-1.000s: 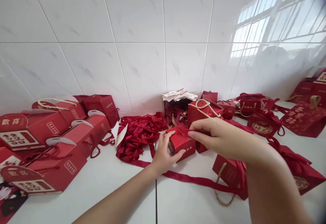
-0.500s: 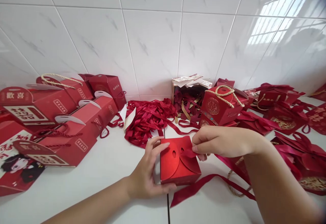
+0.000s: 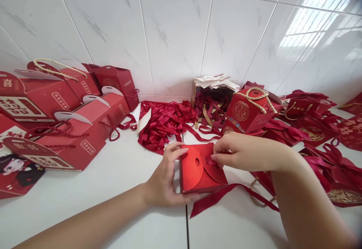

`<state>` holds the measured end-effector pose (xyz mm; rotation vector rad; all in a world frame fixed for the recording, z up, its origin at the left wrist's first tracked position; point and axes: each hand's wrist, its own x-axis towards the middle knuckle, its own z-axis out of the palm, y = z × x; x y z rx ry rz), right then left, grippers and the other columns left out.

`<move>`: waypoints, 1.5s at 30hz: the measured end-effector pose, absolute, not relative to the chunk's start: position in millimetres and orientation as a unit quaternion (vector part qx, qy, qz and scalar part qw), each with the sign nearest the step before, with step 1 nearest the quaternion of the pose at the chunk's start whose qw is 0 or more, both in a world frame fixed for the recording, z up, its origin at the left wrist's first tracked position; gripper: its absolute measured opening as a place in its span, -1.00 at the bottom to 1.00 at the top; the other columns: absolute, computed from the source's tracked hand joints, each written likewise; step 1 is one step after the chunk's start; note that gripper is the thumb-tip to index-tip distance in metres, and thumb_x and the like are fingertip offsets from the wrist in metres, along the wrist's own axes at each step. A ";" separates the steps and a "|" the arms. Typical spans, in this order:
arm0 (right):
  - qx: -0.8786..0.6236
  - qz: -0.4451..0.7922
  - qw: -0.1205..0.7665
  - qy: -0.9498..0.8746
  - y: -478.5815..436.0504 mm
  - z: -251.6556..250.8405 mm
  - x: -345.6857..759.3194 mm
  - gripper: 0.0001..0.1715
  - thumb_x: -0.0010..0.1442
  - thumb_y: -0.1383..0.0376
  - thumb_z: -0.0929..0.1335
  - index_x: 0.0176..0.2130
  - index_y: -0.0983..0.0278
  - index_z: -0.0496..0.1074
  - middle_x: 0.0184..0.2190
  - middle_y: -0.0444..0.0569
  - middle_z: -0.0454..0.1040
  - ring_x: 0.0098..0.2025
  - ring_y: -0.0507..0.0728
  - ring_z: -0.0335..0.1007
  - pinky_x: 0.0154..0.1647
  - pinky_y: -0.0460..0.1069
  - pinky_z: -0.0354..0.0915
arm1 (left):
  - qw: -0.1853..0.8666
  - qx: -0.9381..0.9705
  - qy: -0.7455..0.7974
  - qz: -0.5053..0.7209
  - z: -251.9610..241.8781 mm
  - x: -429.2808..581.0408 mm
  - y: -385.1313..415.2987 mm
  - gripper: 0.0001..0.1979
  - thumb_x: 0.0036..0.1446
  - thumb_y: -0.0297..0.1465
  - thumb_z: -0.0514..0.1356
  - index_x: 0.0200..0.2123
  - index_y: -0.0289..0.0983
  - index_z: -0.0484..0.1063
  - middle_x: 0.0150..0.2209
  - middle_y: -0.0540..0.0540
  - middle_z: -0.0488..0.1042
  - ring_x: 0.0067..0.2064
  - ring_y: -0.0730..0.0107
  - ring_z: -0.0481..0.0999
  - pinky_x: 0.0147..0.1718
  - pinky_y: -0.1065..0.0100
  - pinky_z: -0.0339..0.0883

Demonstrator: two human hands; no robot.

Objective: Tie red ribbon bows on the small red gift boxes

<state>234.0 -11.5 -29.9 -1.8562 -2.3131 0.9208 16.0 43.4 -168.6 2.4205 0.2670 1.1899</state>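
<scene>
A small red gift box (image 3: 195, 183) with curved overlapping flaps sits on the white tiled surface in front of me. My left hand (image 3: 172, 179) grips it from the left, fingers on the far edge and top, thumb along the near side. One oval hole shows in the lid. At the right part of the lid my right hand (image 3: 230, 151) pinches a dark red ribbon (image 3: 210, 161) where it meets the second hole, which the ribbon covers. A longer length of red ribbon (image 3: 215, 200) lies on the surface along the box's near right corner.
Red gift boxes (image 3: 85, 139) with cord handles stand at the left. A heap of red ribbon (image 3: 166, 122) lies behind my box, beside an open box (image 3: 194, 95) of ribbons and cards. More boxes, one rope-handled (image 3: 246, 109), crowd the right. A tiled wall (image 3: 175, 30) rises behind.
My right hand has moved slightly left and closer over the lid, with the ribbon's end now nearer the hole. The left hand still holds the box. The camera view has shifted a little.
</scene>
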 end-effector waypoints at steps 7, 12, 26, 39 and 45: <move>-0.628 0.237 0.067 -0.738 -13.4 -36.8 232.9 -0.71 0.06 0.05 0.36 -0.34 0.22 0.37 -0.35 -0.08 0.42 -0.37 0.11 0.31 -0.41 -0.03 0.18 | 0.240 0.870 0.108 0.416 -170.9 16.4 43.3 -0.06 -0.13 -0.14 0.35 0.23 -0.11 -0.11 0.09 -0.27 0.04 0.18 -0.17 0.00 0.07 -0.19 0.08; -0.572 0.238 0.090 -0.780 -9.8 -37.4 230.0 -0.68 0.10 0.19 0.35 -0.09 0.09 0.41 -0.18 -0.05 0.32 -0.18 0.15 0.30 -0.19 0.03 0.23 | 0.248 0.870 0.114 0.411 -169.8 15.8 42.7 -0.06 -0.13 -0.14 0.35 0.22 -0.11 -0.12 0.09 -0.27 0.05 0.19 -0.17 -0.01 0.08 -0.19 0.08; -0.504 0.298 0.081 -0.807 4.4 -42.2 240.9 -0.69 0.12 0.16 0.38 -0.12 0.17 0.40 -0.21 -0.07 0.25 -0.23 0.09 0.22 -0.21 0.00 0.22 | 0.251 0.874 0.113 0.400 -168.3 16.5 43.6 -0.10 -0.08 -0.16 0.32 0.22 -0.14 -0.13 0.10 -0.28 0.00 0.19 -0.15 -0.03 0.09 -0.20 0.05; -0.358 0.472 0.158 -0.790 13.6 -50.6 256.4 -0.68 0.01 0.22 0.47 -0.36 0.28 0.29 -0.37 -0.17 0.31 -0.34 0.00 0.25 -0.26 -0.07 0.24 | 0.255 0.881 0.045 0.396 -170.4 15.0 45.4 -0.05 -0.11 -0.11 0.32 0.24 -0.15 -0.15 0.08 -0.29 0.03 0.20 -0.18 -0.03 0.09 -0.21 0.03; -0.280 0.581 0.152 -0.749 15.1 -55.1 260.8 -0.71 -0.01 0.39 0.47 -0.24 0.33 0.40 -0.41 -0.14 0.44 -0.36 -0.01 0.38 -0.28 -0.08 0.31 | 0.249 0.891 0.028 0.379 -169.7 13.9 45.2 0.01 -0.16 -0.06 0.33 0.26 -0.08 -0.18 0.06 -0.26 0.03 0.18 -0.20 -0.01 0.07 -0.21 0.05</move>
